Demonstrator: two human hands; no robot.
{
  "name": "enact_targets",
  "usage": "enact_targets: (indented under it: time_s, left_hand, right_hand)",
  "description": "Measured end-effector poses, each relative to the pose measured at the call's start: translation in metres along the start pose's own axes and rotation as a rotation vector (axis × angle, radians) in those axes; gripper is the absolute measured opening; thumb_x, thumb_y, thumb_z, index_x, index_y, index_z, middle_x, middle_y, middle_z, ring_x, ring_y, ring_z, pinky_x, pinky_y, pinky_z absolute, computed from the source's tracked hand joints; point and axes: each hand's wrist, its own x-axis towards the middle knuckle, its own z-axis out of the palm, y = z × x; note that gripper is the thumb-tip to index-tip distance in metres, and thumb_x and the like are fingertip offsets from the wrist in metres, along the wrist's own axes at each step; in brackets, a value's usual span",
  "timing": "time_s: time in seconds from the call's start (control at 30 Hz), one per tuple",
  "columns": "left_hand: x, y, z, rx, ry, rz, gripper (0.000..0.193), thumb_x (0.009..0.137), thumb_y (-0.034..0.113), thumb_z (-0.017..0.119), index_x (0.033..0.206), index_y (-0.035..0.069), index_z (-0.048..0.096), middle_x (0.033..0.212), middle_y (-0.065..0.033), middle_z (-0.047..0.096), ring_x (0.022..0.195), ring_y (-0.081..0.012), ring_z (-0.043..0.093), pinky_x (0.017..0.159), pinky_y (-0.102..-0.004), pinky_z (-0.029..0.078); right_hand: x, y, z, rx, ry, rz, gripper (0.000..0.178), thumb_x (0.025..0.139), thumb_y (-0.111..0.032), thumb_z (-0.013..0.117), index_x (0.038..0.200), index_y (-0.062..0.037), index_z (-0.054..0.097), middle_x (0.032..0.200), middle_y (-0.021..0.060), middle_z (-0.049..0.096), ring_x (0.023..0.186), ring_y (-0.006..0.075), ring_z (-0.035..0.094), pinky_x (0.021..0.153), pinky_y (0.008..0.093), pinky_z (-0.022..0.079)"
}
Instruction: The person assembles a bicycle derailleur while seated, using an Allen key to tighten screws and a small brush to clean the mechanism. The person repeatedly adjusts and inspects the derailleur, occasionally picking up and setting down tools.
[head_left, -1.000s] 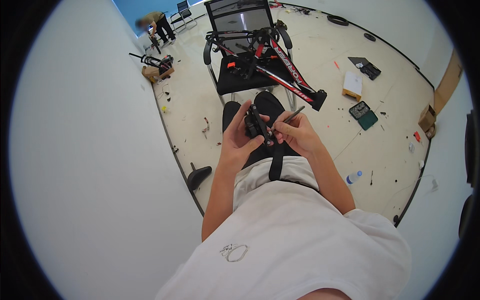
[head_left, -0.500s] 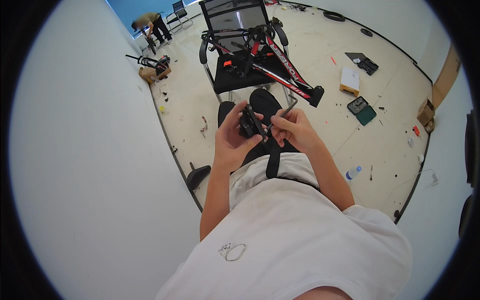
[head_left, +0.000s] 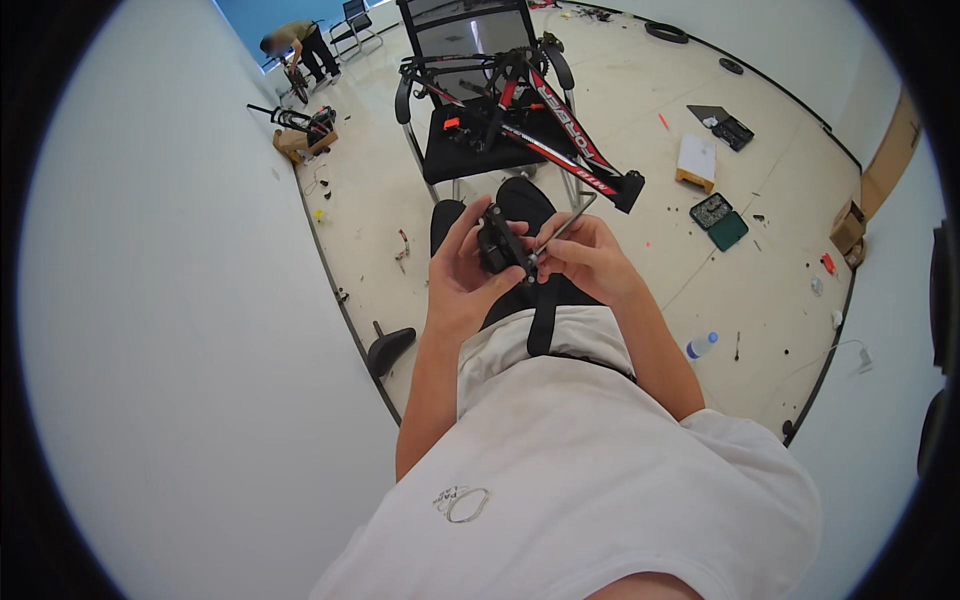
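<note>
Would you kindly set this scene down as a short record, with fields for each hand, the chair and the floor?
Left hand: holds a dark mechanical part
Right hand: pinches a bent metal hex key, one end at the part
Chair: bears a black, red and white bicycle frame
Floor: open green case and bottle at right, black saddle at left

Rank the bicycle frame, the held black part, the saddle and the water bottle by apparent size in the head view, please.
1. Bicycle frame
2. Black part and saddle: unsure, the former being partly covered
3. Water bottle
</note>
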Motion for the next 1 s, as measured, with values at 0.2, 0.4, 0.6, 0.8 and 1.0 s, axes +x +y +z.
enact_targets:
  time_s: [0.2, 0.4, 0.6, 0.8, 1.0]
  left_hand:
    - [0.001, 0.007, 0.003, 0.107, -0.027, 0.051, 0.078, 0.077, -0.004, 0.074, 0.143, 0.002, 0.035, 0.118, -0.0219, 0.06, 0.107, -0.0289, 0.063, 0.093, -0.0406, 0.05]
    - [0.002, 0.011, 0.003, 0.035, -0.075, 0.045, 0.077, 0.077, -0.011, 0.069, 0.144, 0.001, 0.033, 0.121, -0.0219, 0.058, 0.115, -0.0297, 0.059, 0.096, -0.0396, 0.049]
    - [0.004, 0.001, 0.002, -0.159, 0.009, 0.005, 0.077, 0.08, -0.01, 0.064, 0.147, 0.004, 0.028, 0.122, -0.024, 0.056, 0.117, -0.0344, 0.057, 0.099, -0.0439, 0.047]
    - [0.003, 0.005, 0.005, -0.222, 0.052, -0.057, 0.085, 0.079, -0.002, 0.066, 0.15, 0.006, 0.02, 0.125, -0.0234, 0.054, 0.119, -0.0379, 0.055, 0.102, -0.0475, 0.044]
    - [0.002, 0.003, 0.002, -0.229, 0.046, -0.037, 0.086, 0.08, -0.001, 0.067, 0.15, 0.007, 0.019, 0.126, -0.0244, 0.054, 0.119, -0.0383, 0.055, 0.102, -0.0468, 0.045]
  right_hand:
    - [-0.001, -0.007, 0.003, -0.117, 0.006, 0.077, 0.013, 0.091, -0.01, 0.063, 0.084, 0.0004, 0.059, 0.074, 0.0084, 0.063, 0.06, 0.0127, 0.061, 0.052, 0.0266, 0.051]
    - [-0.003, -0.01, 0.009, -0.096, 0.032, 0.028, 0.01, 0.088, -0.006, 0.065, 0.088, 0.0024, 0.061, 0.073, 0.0093, 0.063, 0.057, 0.0136, 0.061, 0.052, 0.0267, 0.051]
    - [-0.003, -0.016, 0.013, -0.047, 0.036, -0.02, 0.01, 0.088, -0.005, 0.064, 0.091, 0.004, 0.06, 0.078, 0.0136, 0.066, 0.064, 0.0169, 0.066, 0.057, 0.0303, 0.056]
    - [-0.005, -0.016, 0.015, -0.03, 0.034, 0.003, 0.009, 0.088, -0.004, 0.063, 0.09, 0.0044, 0.059, 0.079, 0.0147, 0.067, 0.065, 0.0178, 0.068, 0.058, 0.0314, 0.057]
    - [-0.003, -0.011, 0.017, -0.002, 0.03, -0.009, 0.01, 0.09, -0.003, 0.062, 0.094, 0.0055, 0.061, 0.081, 0.0149, 0.067, 0.066, 0.0184, 0.068, 0.06, 0.0317, 0.058]
